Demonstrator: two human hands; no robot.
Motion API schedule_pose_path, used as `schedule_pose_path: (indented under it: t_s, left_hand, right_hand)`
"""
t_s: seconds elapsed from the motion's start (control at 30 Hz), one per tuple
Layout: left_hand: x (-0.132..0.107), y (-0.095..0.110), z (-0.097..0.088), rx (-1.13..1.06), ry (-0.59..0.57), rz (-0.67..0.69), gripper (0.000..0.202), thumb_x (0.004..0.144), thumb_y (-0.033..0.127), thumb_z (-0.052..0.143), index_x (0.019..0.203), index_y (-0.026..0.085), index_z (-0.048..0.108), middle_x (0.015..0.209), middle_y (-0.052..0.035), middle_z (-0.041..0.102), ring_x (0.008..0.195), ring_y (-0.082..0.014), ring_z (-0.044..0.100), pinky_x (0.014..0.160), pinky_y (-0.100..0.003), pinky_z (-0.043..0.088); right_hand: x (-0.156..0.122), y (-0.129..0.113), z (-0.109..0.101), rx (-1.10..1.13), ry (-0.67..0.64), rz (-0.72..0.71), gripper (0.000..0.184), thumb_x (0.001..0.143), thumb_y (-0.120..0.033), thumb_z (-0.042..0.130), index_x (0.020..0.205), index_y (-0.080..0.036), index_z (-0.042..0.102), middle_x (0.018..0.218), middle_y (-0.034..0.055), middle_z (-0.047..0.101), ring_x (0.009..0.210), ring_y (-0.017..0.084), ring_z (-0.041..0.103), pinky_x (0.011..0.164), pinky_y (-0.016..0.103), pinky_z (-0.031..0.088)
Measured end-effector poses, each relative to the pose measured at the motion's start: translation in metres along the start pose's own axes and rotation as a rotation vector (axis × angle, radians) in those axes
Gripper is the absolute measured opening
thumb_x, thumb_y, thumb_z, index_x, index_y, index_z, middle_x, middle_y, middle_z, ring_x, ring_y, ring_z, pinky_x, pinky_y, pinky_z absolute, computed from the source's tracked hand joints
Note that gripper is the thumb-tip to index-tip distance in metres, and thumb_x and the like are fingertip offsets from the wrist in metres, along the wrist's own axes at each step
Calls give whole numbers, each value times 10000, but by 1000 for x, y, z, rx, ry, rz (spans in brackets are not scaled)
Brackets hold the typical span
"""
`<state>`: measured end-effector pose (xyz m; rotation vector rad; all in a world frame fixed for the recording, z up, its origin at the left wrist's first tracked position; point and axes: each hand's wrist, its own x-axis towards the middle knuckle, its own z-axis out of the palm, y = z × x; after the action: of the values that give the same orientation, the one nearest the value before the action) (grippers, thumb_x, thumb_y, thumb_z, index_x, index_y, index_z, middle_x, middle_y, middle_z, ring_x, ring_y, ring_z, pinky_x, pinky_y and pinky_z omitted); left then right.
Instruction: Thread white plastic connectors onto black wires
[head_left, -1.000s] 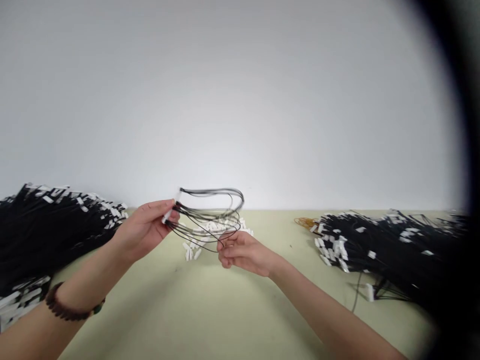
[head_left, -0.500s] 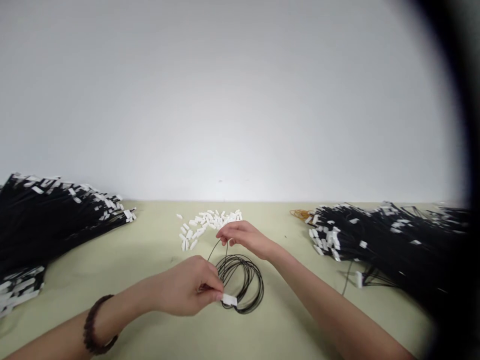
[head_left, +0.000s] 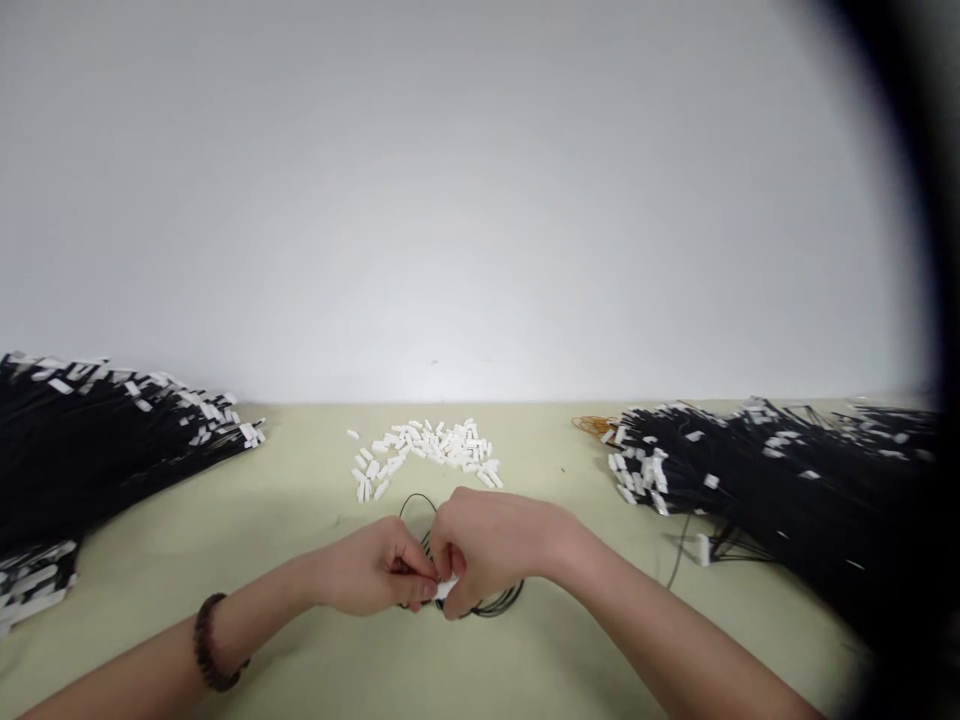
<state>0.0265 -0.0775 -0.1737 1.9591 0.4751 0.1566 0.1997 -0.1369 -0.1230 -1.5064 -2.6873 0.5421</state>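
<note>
Between the fingertips of both hands sits a small white connector [head_left: 447, 587], partly covered by the fingers. My left hand [head_left: 375, 567], with a dark beaded bracelet on its wrist, pinches the connector's left end. From above and the right, my right hand [head_left: 499, 545] closes its thumb and fingers on the other end. Under the hands lies a coil of thin black cable [head_left: 501, 603], mostly hidden by them. One loop of that cable arcs up behind the left fingers.
A scatter of white connector pieces [head_left: 442, 442] lies on the pale green table [head_left: 300, 640] beyond my hands. Large heaps of black cables with white ends flank it: a left heap [head_left: 112, 430] and a right heap [head_left: 735, 470]. Orange wire [head_left: 592, 425] shows beside the right heap.
My right hand has let go of the raised cable strand and come down toward me to grip the white connector. My left hand keeps its pinch on the connector.
</note>
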Motion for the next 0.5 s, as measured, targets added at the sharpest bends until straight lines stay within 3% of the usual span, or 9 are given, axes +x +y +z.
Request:
schedule_pose_path:
  t_s: [0.1, 0.27, 0.4, 0.5]
  left_hand:
    - [1, 1, -2, 82, -99, -9, 313, 741, 432, 490, 744, 169, 659, 630, -40, 549, 546, -108, 418, 497, -212, 308]
    - [0, 7, -10, 92, 12, 14, 345, 731, 454, 497, 701, 145, 649, 618, -41, 546, 562, -114, 427, 526, -219, 320]
    - [-2, 17, -31, 46, 334, -45, 340, 723, 458, 513, 759, 154, 661, 734, -60, 602, 692, -151, 491, 612, -237, 350]
    - [-6, 16, -60, -67, 595, -82, 344, 712, 455, 535, 856, 167, 654, 841, -72, 608, 802, -168, 508, 672, -244, 362]
  right_hand:
    - [7, 2, 5, 13, 13, 10, 166, 564, -300, 608, 686, -199, 656, 574, -11, 570, 508, 94, 470, 401, 180, 259]
    - [5, 4, 2, -44, 39, 29, 74, 591, -213, 546, 612, -183, 611, 497, -26, 512, 425, 72, 398, 391, 191, 240]
    - [-11, 8, -16, -125, 105, -10, 103, 610, -109, 504, 561, -162, 578, 520, -16, 522, 456, 72, 414, 428, 197, 265]
    - [-32, 18, -37, -57, 191, 29, 196, 620, -73, 477, 688, -189, 618, 708, 2, 599, 600, 98, 518, 503, 193, 339]
